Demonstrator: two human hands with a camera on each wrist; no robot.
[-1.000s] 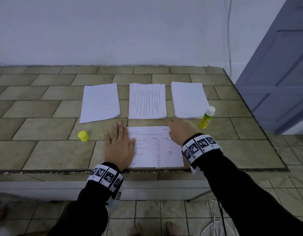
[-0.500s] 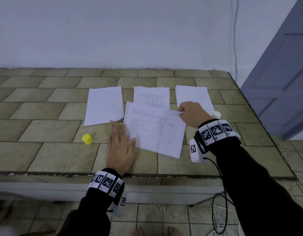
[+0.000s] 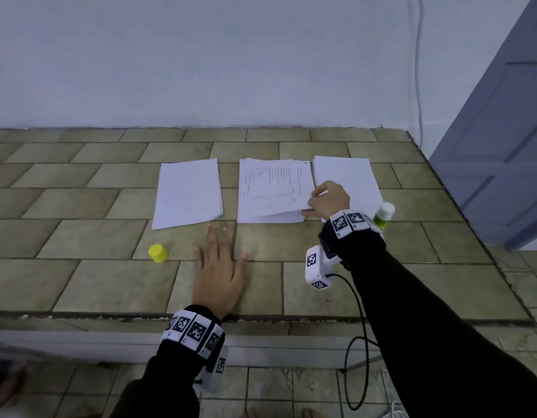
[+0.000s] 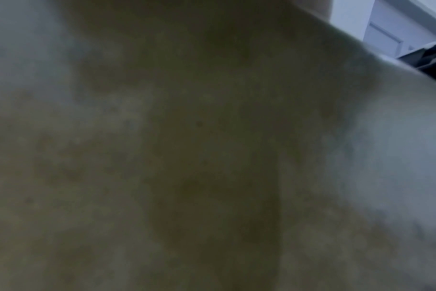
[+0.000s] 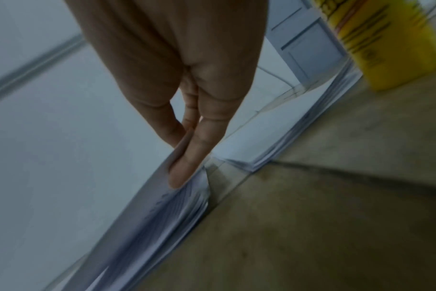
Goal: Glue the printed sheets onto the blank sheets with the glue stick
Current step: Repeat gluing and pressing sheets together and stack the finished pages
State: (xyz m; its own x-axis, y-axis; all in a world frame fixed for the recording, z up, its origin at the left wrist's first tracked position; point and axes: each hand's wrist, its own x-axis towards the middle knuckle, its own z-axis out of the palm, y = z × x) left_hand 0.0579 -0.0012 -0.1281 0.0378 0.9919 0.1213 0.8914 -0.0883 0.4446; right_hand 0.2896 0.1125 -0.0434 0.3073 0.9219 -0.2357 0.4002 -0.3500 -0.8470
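Note:
My right hand [image 3: 311, 203] pinches the right edge of a printed sheet [image 3: 270, 188] and holds it just over the middle stack of printed sheets [image 3: 261, 220]. In the right wrist view its fingers [image 5: 184, 167] sit under that sheet, above the stack's fanned edges. My left hand [image 3: 220, 257] lies flat and open on the bare tabletop in front of the stacks. A blank stack [image 3: 187, 194] lies to the left and another blank stack [image 3: 348, 176] to the right. The uncapped glue stick [image 3: 384, 214] stands behind my right wrist. The left wrist view shows only blurred tabletop.
The yellow glue cap [image 3: 158, 253] sits on the tiled table [image 3: 80, 282] left of my left hand. The table's front edge runs just before my wrists, its right edge near a grey door [image 3: 502, 146]. A black cable [image 3: 362, 342] hangs from my right wrist.
My right hand lifted the printed sheet from the front of the table and carried it back over the middle stack. My left hand stayed flat and now rests on bare table.

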